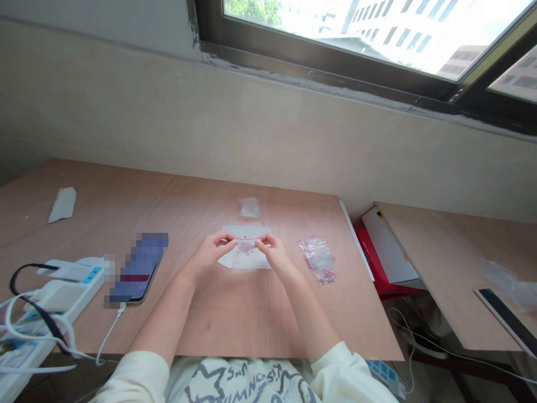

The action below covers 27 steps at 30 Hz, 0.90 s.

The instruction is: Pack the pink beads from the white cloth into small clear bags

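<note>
A thin reddish string (246,238) is stretched level between my two hands. At its left end my left hand (213,247) pinches it between thumb and forefinger. My right hand (274,249) grips the other end the same way. Beneath the string lies a white sheet of paper (262,261), with small pink and red beads (245,248) scattered on its middle. To the right of my right hand rests a clear zip bag (318,258) with pink-red bits inside. Behind the paper is a small clear plastic bag (250,207); its contents are too faint to tell.
On the left a phone (140,268) lies plugged into a white cable, beside a power strip (67,299) with tangled cords. A torn paper scrap (62,204) sits at the far left. Across a gap on the right stands another table (453,268).
</note>
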### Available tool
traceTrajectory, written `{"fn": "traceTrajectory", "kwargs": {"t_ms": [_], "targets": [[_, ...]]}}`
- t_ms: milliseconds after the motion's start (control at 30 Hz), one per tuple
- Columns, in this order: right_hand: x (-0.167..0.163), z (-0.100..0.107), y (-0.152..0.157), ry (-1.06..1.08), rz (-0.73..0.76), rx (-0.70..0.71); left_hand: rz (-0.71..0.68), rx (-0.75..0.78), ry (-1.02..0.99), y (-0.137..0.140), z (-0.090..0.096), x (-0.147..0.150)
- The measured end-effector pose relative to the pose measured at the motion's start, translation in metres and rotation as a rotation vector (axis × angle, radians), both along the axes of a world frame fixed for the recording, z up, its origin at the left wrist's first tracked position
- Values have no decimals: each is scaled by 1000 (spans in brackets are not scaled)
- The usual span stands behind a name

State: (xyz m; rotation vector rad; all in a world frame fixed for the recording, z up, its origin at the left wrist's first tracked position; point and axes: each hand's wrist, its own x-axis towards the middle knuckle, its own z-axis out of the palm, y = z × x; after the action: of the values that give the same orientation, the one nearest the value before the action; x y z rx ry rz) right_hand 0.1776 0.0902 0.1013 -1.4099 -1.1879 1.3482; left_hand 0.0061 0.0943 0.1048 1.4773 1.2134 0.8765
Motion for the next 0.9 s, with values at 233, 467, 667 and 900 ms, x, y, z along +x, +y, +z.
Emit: {"fn": "traceTrajectory", "kwargs": {"t_ms": [233,467,667,900], "targets": [[-4,-1,-3,104,4,-50,-32,-62,-31,-4,8,1],[-14,1,2,124,-34,-18,-166,-192,-100,-4,10,9],[-17,3,0,243,75,-101,-130,-8,-10,-5,8,13],[-18,-6,-4,193,-52,-120,-80,-99,19,-15,6,17]]}}
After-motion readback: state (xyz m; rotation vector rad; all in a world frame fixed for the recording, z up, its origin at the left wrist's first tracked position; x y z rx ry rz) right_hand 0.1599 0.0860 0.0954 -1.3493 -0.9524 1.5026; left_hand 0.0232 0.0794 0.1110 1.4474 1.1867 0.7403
